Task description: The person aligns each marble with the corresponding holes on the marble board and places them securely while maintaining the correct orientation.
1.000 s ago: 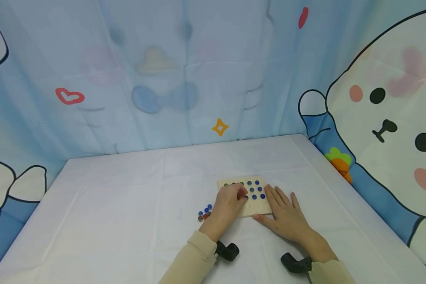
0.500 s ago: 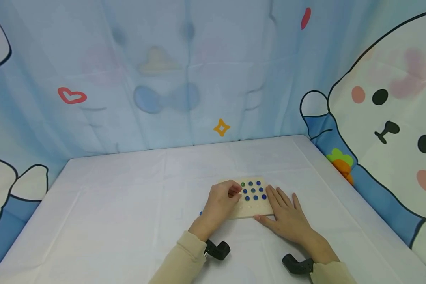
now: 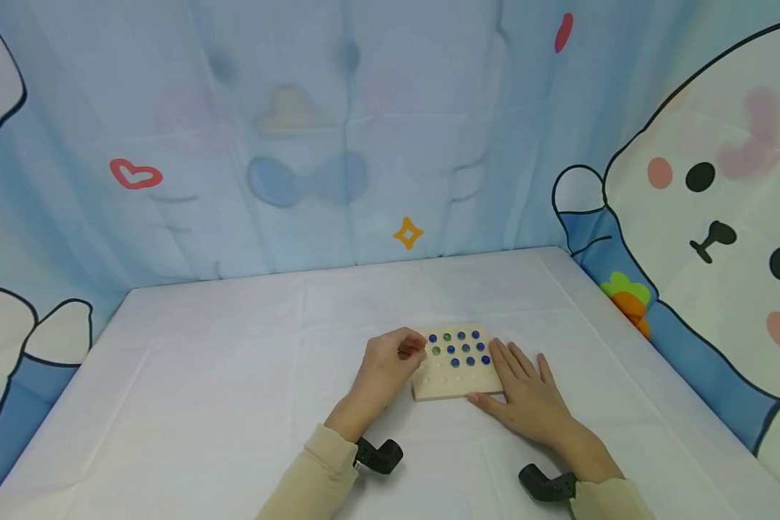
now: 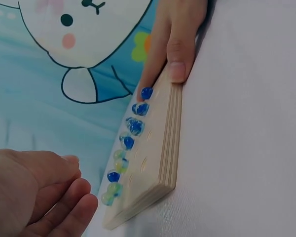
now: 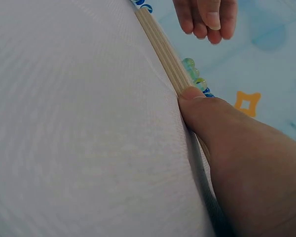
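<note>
The wooden board point(image 3: 451, 388) is braced at its right edge by the right hand point(image 3: 526, 393), fingers straight, thumb at the near right corner, apparently to stop it sliding; by its left edge the left hand point(image 3: 377, 372) is loosely curled, no marble showing between its fingertips; marbles point(image 3: 466, 348) sit in hollows, which should keep them from rolling; the board lies on the table point(image 3: 234, 412), nearer its right edge; compared with half a second ago, the left hand has shifted leftward, baring more marbles.
</note>
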`<move>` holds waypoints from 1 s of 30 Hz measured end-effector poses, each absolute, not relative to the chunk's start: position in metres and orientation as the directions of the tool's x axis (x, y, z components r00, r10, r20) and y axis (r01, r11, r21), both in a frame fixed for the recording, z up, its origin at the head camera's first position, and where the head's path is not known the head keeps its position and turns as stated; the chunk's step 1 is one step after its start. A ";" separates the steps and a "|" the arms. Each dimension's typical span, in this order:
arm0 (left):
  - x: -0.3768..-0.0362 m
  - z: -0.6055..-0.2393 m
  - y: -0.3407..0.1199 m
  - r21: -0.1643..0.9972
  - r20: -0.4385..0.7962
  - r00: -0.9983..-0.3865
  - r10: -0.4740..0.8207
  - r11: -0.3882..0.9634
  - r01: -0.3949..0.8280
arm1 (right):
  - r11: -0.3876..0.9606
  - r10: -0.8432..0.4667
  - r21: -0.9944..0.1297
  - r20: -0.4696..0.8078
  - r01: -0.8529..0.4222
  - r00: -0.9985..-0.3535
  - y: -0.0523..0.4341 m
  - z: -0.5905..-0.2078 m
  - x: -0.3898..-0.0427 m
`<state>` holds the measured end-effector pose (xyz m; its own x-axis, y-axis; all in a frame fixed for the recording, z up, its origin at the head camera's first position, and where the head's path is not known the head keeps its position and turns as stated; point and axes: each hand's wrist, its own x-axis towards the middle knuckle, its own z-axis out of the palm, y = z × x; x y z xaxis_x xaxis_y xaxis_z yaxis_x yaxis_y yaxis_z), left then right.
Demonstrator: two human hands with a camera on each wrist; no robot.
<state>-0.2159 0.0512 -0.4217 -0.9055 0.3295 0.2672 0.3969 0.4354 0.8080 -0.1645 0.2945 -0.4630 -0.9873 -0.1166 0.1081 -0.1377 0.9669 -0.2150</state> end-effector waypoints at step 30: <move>-0.211 -0.429 0.003 0.844 0.204 -0.941 0.268 0.439 0.308 | 0.967 -0.123 -0.210 0.120 -0.146 -0.985 0.295 -0.462 -0.164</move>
<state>-0.2109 0.0026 -0.4292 -0.9414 0.2683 0.2042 0.3081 0.4387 0.8442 -0.1642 0.2945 -0.4621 -0.9852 -0.1228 0.1197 -0.1460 0.9667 -0.2100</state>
